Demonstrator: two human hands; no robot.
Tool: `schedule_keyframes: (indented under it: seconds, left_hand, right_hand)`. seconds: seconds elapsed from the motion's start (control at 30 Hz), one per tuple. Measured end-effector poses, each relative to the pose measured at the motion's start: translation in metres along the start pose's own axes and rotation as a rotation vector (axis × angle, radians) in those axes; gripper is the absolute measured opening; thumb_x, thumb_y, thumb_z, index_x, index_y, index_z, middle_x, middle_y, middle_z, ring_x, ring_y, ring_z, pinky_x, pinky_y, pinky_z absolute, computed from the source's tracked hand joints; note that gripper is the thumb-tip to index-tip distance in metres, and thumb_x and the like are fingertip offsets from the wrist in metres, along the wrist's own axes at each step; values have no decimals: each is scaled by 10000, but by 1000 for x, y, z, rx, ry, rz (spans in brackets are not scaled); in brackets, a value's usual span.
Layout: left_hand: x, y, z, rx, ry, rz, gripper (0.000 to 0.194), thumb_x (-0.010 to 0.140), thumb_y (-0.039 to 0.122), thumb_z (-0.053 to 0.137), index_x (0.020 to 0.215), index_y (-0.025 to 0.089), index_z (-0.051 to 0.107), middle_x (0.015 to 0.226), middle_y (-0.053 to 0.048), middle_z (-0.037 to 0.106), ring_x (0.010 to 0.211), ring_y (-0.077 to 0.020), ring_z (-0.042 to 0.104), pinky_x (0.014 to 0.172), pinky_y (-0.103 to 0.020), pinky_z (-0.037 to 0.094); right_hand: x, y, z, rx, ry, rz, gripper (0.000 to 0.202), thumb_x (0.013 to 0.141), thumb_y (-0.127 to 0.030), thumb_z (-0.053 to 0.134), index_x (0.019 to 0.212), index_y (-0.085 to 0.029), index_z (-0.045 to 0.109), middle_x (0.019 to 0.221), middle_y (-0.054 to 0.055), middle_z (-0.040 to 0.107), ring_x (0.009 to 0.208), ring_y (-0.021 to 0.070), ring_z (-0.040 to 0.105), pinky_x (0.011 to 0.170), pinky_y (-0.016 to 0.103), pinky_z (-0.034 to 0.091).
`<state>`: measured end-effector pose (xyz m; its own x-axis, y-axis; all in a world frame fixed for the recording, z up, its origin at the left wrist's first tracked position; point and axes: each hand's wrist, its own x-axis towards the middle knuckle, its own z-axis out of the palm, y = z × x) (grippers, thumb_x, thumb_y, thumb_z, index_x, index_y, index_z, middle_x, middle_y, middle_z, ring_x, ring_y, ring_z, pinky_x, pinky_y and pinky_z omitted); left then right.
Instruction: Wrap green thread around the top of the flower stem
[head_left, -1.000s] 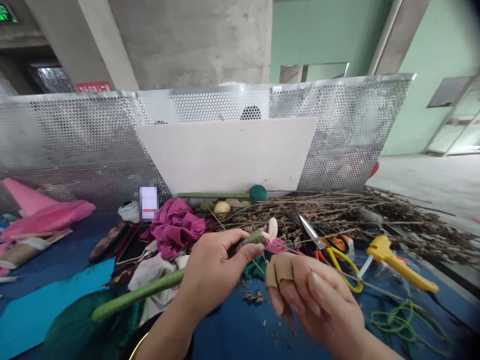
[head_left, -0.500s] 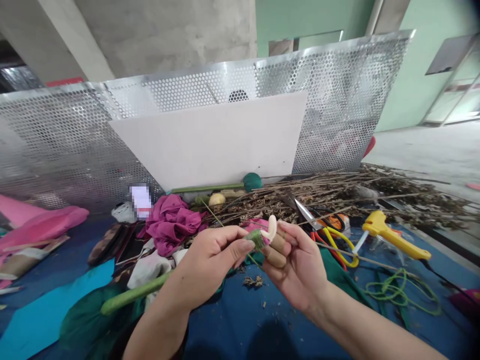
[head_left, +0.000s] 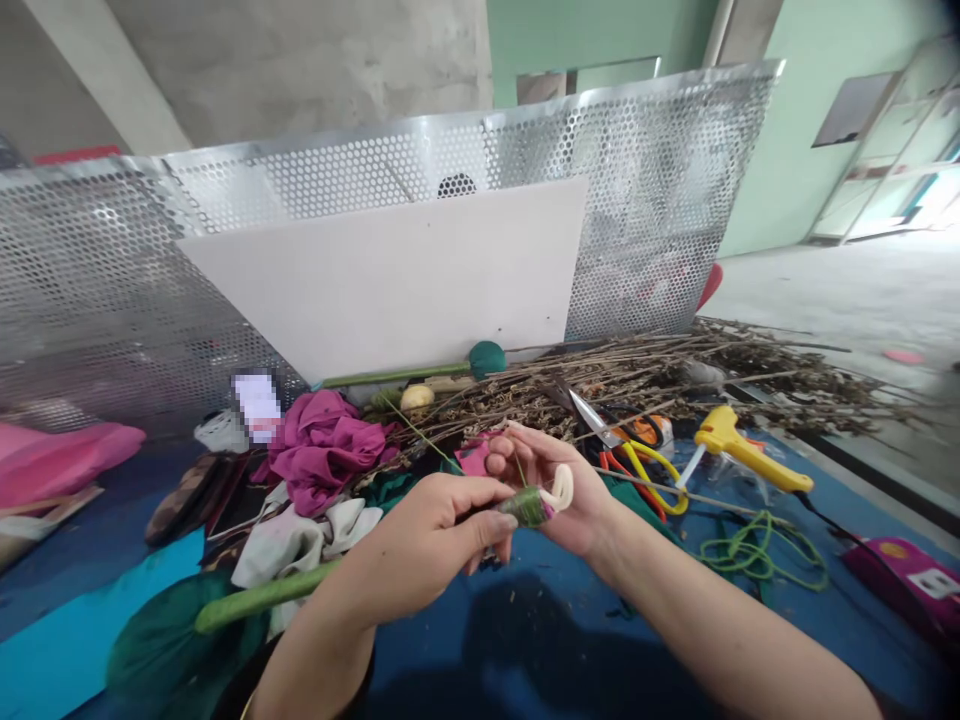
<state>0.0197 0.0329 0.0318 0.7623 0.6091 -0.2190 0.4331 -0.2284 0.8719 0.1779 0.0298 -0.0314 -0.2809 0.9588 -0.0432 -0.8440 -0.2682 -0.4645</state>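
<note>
My left hand (head_left: 442, 540) pinches a small green-wrapped piece (head_left: 527, 507) between thumb and fingers. From the right end of that piece, a cream curved tip (head_left: 561, 487) sticks out, with a bit of magenta at its base. My right hand (head_left: 559, 480) is behind and to the right of it, palm toward me and fingers curled around a thin green strand (head_left: 519, 468) that rises from the wrapping. A green stem (head_left: 262, 597) passes under my left wrist.
Yellow-handled scissors (head_left: 652, 470), a yellow glue gun (head_left: 750, 455) and green string (head_left: 765, 550) lie right. Dry stalks (head_left: 637, 365) stretch across the back before a white board (head_left: 420, 285). Magenta cloth (head_left: 326, 450) and turquoise sheet (head_left: 82, 640) are left.
The wrapped piece has moved slightly down and right with my left hand. My right fingers have shifted behind it, up and left. The whole view has turned a little to the right.
</note>
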Motion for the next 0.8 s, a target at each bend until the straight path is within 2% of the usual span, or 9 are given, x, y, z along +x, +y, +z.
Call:
schedule_keyframes:
  seconds: [0.07,0.13,0.2,0.3,0.43,0.6,0.67,0.73,0.8]
  left_hand:
    - [2,-1,2,31,-5,-13,239,913,277,502,855,133,684,711,-3,605,539,-83,440,533,-210,349]
    - [4,-2,3,45,-14,-30,260,909,286,501,835,127,693,716,-15,625,514,-77,428,510,-207,336]
    - [6,-2,4,24,-32,-53,241,903,287,504,939,141,692,729,-15,651,485,-71,423,483,-196,331]
    - [7,0,4,-14,-41,-68,303,887,269,515,1150,179,634,752,-9,681,452,-68,428,463,-185,347]
    - [12,-2,8,24,-58,-57,243,864,236,505,976,139,697,745,-33,694,450,-68,450,457,-185,356]
    - [21,-8,15,15,-109,-63,256,845,238,509,975,133,703,692,-18,671,433,-78,441,443,-191,369]
    - [21,-8,15,67,-45,-40,237,839,216,504,911,139,716,657,-1,653,457,-87,456,461,-194,371]
    - [19,-6,13,161,86,34,227,844,191,504,856,155,727,647,13,648,530,-105,518,519,-200,393]
    - [16,-5,12,256,235,131,222,859,187,519,886,184,739,726,17,689,665,-136,606,627,-212,436]
  right_hand:
    - [-2,-5,0,-184,-3,-80,319,747,-307,724,550,-145,533,757,7,590,653,79,555,550,167,458]
    - [-5,-11,1,-314,-5,-147,302,734,-313,748,554,-132,588,695,-6,582,546,49,480,463,148,377]
    - [-9,-18,2,-389,-25,-164,288,741,-298,749,551,-124,621,600,-27,535,467,33,396,410,154,293]
    - [-13,-24,3,-518,-54,-217,298,751,-291,735,523,-126,634,599,-27,508,471,43,399,414,180,266]
    - [-15,-21,3,-622,-73,-272,297,759,-297,709,518,-140,633,644,-20,511,469,45,360,418,208,227]
    - [-15,-17,4,-729,-75,-287,332,797,-303,664,518,-143,584,652,-31,471,450,38,312,415,217,201]
    - [-18,-23,8,-884,-81,-399,338,837,-295,624,533,-155,577,680,-20,485,504,61,371,458,221,287]
    - [-25,-32,14,-1124,-82,-614,319,875,-270,584,573,-170,589,726,0,513,630,103,473,569,244,392]
    - [-33,-39,20,-1390,-57,-851,269,892,-238,572,632,-181,611,783,19,530,747,137,524,661,272,435]
